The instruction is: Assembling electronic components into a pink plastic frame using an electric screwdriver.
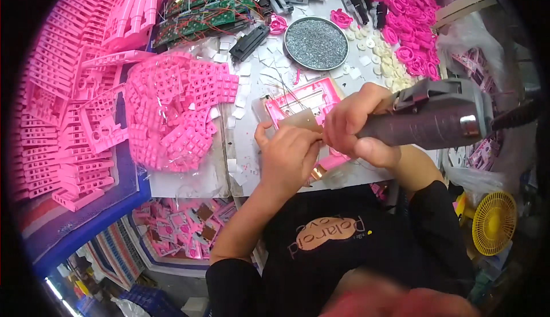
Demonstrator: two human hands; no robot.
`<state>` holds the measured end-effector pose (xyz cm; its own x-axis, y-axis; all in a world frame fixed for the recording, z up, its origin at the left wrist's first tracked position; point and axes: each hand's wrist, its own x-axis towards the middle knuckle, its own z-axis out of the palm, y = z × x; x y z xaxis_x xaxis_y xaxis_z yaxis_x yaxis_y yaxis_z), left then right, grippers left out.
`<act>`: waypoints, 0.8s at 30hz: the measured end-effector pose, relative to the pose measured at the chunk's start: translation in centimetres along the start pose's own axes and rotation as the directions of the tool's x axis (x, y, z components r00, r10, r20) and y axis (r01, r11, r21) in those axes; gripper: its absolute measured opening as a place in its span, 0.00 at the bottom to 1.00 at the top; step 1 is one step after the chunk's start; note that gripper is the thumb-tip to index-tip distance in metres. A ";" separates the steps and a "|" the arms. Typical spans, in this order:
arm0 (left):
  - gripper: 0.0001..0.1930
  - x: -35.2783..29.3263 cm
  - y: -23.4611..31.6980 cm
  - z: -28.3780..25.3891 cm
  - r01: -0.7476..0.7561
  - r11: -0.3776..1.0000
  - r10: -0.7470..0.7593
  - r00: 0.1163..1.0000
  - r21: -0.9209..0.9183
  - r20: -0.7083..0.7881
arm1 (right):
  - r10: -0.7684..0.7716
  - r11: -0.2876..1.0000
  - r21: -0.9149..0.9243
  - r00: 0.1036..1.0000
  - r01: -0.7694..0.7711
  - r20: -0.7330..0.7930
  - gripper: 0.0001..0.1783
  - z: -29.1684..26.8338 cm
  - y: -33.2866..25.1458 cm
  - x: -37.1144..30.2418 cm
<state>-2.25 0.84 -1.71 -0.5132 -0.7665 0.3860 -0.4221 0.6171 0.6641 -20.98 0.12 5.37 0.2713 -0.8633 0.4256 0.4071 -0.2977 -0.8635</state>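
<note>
My right hand is wrapped round a dark grey electric screwdriver, tilted with its cord end to the right. Its tip is hidden behind my fingers, over a pink plastic housing in front of me. My left hand grips the near left part of that housing with curled fingers. Beside those fingers a tan rectangular piece lies on the housing, with thin dark wires rising from it. A clear-edged holder seems to lie under the housing, mostly covered.
Beyond the housing stands a round tin of small screws. Pink keypads in a plastic bag and stacked pink housings fill the left. Green circuit boards, cream discs and pink rings lie farther back. A yellow fan stands right.
</note>
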 end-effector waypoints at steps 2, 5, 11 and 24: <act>0.06 0.2 0.0 0.3 -0.034 0.998 0.034 0.999 0.044 -0.017 | 0.001 1.000 0.005 1.000 -0.001 -0.006 0.15 0.0 -0.3 -0.3; 0.07 0.6 0.2 0.8 -0.067 0.995 0.070 0.997 0.079 -0.038 | 0.002 1.000 0.004 0.999 -0.002 -0.050 0.16 -0.3 -0.6 -0.7; 0.07 2.0 0.6 1.5 -0.107 0.986 0.113 0.993 0.129 -0.035 | -0.007 1.000 0.013 0.995 0.008 -0.100 0.16 -1.2 -1.7 -1.1; 0.08 16.7 -8.4 5.0 0.013 0.809 -0.126 0.980 0.588 0.152 | 0.085 0.993 -0.077 0.992 -0.092 -0.095 0.15 -1.5 1.2 -2.4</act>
<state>-10.99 -16.28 -4.06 -0.5638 -0.8021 0.1970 -0.7873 0.5940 0.1652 -22.47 1.20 2.91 0.2211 -0.9201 0.3235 0.3124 -0.2474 -0.9172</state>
